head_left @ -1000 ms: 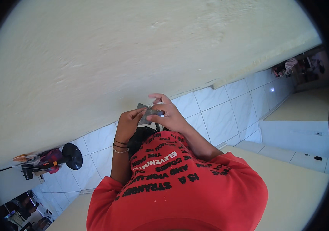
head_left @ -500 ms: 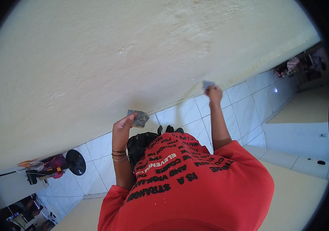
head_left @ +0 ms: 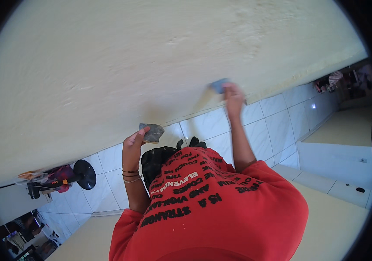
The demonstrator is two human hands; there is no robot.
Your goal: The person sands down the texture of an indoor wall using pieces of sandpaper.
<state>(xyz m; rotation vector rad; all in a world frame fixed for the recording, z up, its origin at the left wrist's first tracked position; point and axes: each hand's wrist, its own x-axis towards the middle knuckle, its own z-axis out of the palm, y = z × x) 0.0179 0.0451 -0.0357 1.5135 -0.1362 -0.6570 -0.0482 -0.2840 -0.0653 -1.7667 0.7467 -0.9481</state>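
My left hand pinches a flat, dark grey piece of sandpaper, creased and angular with a pale yellowish lower edge, between thumb and fingers. It is held before my body, a little off the cream wall. Farther forward and to the right, my right hand, smeared by motion, grips a smaller blue-grey piece of sandpaper at the wall's lower part. Whether that piece touches the wall is hard to tell. Rough, uneven patches mark the wall's surface.
White tiled floor runs along the wall's base. At the left stand a fan and a black round object. A pale cabinet-like block is on the right, with clutter at the far right.
My right hand has swept left and slightly up along the wall with its sandpaper. My left hand has shifted slightly left, still holding its piece.
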